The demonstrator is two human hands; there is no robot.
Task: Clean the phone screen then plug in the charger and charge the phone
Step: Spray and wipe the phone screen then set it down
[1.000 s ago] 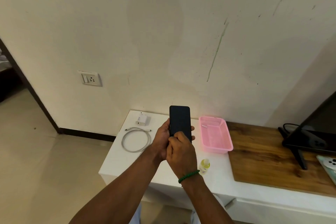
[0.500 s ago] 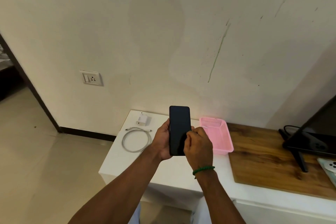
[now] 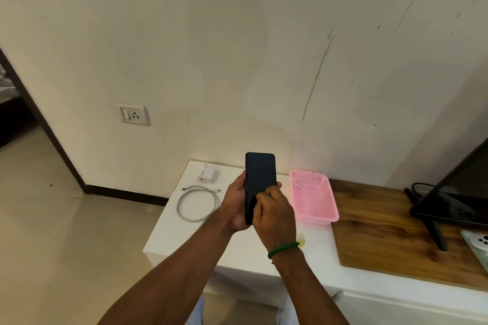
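The cleaning step looks to be under way and nothing of the charging part has begun. The phone (image 3: 260, 182) is held upright, dark screen toward the camera, just left of the pink basket (image 3: 313, 203) and above the white table (image 3: 179, 232). The left hand (image 3: 236, 203) grips it from its left edge, fingers wrapped behind. The right hand (image 3: 274, 216), with a green band at the wrist, has its fingers bunched against the lower screen. I cannot tell whether it holds a cloth or wipe, since none shows. Whether the glass is already clean cannot be judged from here. The rest of the task lies untouched. One white charger adapter (image 3: 208, 173) sits farther left of the basket, near the wall. One coiled white cable (image 3: 198, 203) lies just in front of it, both ends free and plugged into nothing. One wall socket (image 3: 134, 114), well to the left of the basket and higher up, is unoccupied. By my reading the adapter, cable and phone all have to be joined yet. Other counts: one basket, and one small bottle (image 3: 301, 241) of yellowish liquid by the basket's near corner, half hidden by the right wrist. A second, pale phone (image 3: 478, 243) lies far right of the basket, past the wooden board (image 3: 383, 232).
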